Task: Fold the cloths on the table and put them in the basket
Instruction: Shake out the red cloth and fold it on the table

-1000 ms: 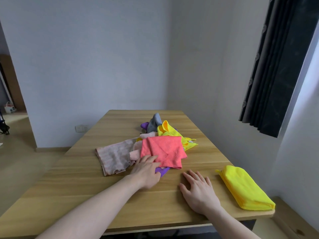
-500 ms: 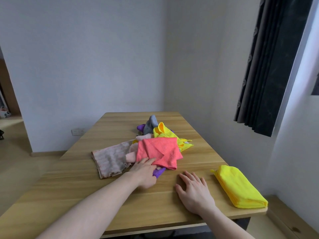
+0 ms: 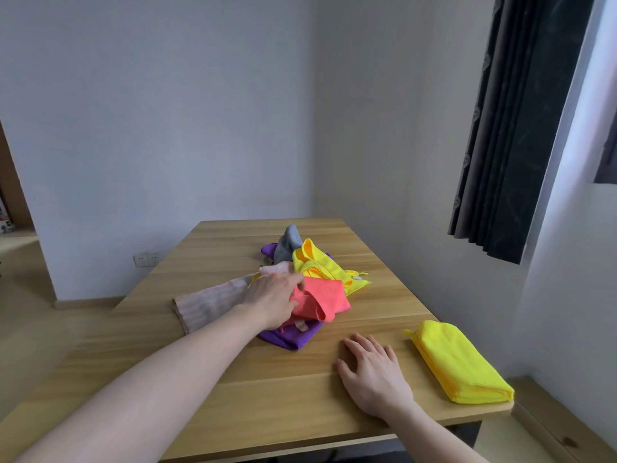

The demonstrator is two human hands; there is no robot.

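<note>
While our left hand [image 3: 272, 297] reaches into the pile of cloths at the middle of the bench [image 3: 207, 379], its fingers curl round a bunched edge of the coral cloth [image 3: 325, 297] and grip it. That cloth lies crumpled on top of the pile, partly lifted at the near side where we hold it. Under it, at the near edge of the pile, a purple cloth [image 3: 288, 337] spreads flat on the wood, and a small pale tag or strip shows between the two. To the left, a striped beige cloth [image 3: 208, 304] lies flat, its right end hidden under our wrist. Behind the coral one, a loose yellow cloth [image 3: 319, 267] is heaped, with a pale pink cloth [image 3: 275, 269] just beside it to the left and a grey cloth [image 3: 289, 243] standing up at the far end, a further bit of purple showing beside it.

Our right hand [image 3: 374, 379] rests palm down on the bench with its fingers straight and slightly spread, holding nothing, near the pile but apart from it. Just to its right, a folded yellow cloth [image 3: 459, 364] lies near the right edge of the bench, not touching the hand. We cannot see any basket from here.

A dark curtain [image 3: 521, 128] hangs at the right, and a wall socket [image 3: 146, 260] sits low on the far wall.
</note>
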